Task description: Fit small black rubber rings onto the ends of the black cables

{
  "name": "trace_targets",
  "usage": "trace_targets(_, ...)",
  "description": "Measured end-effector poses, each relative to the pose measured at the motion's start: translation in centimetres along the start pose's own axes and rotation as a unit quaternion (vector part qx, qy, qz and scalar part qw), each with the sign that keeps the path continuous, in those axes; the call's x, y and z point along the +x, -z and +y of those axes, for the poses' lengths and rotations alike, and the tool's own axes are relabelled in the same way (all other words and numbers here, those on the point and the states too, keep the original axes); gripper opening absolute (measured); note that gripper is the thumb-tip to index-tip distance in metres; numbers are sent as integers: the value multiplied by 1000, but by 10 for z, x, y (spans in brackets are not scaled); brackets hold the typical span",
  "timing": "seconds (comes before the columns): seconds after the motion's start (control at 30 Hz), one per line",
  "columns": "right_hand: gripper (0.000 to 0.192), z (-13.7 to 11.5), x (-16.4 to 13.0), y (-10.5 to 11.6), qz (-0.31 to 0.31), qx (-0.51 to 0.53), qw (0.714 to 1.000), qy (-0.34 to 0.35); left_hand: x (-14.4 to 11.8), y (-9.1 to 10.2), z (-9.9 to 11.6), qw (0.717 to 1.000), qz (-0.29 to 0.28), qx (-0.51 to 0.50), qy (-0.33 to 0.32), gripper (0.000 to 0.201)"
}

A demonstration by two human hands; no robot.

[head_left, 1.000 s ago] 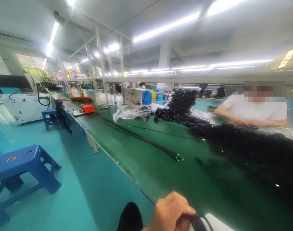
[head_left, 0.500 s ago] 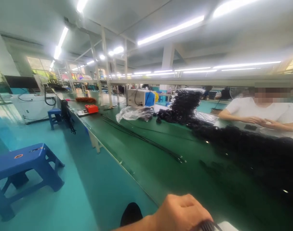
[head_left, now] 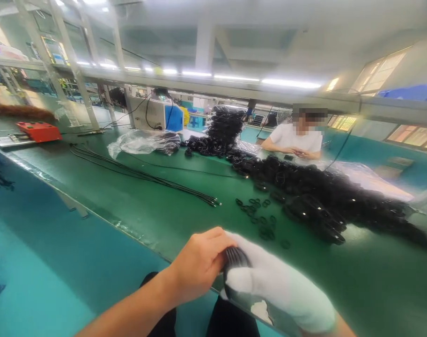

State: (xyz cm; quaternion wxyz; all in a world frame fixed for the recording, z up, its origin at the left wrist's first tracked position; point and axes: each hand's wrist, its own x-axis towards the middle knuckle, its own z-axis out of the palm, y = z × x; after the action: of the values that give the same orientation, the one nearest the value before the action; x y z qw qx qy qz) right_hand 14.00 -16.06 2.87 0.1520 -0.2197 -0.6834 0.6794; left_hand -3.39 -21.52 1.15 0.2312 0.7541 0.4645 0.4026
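Observation:
My bare left hand (head_left: 199, 264) and my white-gloved right hand (head_left: 278, 290) meet at the near edge of the green bench (head_left: 157, 220). Both are closed on a coiled bundle of black cable (head_left: 234, 260) held between them. Just beyond them lie several small black rings (head_left: 259, 217) on the bench. A long heap of coiled black cables (head_left: 326, 196) runs along the bench to the right.
A person in a white shirt (head_left: 296, 140) works across the bench. Long black cables (head_left: 146, 175) lie stretched on the belt. A clear plastic bag (head_left: 139, 142), a white and blue box (head_left: 157, 114), a red device (head_left: 40, 131) and a tall cable stack (head_left: 225, 126) stand further left.
The view has swung right and down. Both of my hands now show fully, raised over the bench edge with the coil between them; earlier only the left hand and a bit of glove showed.

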Motion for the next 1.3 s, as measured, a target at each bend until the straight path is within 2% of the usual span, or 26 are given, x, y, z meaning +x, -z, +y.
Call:
trace_targets(0.07,48,6,11,0,-38,48,998,4,1,0,0,1000,2,-3,13,28)
trace_targets(0.2,37,17,21,0,-25,98,995,-25,4,1,-1,999,19,-9,49,31)
trace_targets(0.3,39,23,25,4,-33,177,983,-22,9,3,-1,994,34,-21,99,32)
trace_targets(0.4,39,29,27,10,-65,258,964,-22,15,3,-2,986,23,-26,161,40)
trace_targets(0.63,35,37,30,15,-60,289,955,-34,26,-7,-14,958,3,-117,260,30)
trace_targets(0.83,35,50,35,11,-40,287,956,-36,28,-13,-22,956,0,-54,287,26)
trace_targets(0.97,33,53,36,11,-40,283,957,-47,31,-17,-33,946,-20,-66,318,27)
trace_targets(1.13,29,52,37,12,-28,248,966,-72,34,-22,-40,943,-16,-2,331,14)
trace_targets(1.23,29,56,37,13,-25,255,964,-74,35,-19,-36,949,-21,34,311,11)
trace_targets(1.3,30,59,37,13,-32,281,957,-71,33,-15,-31,958,-5,44,284,7)
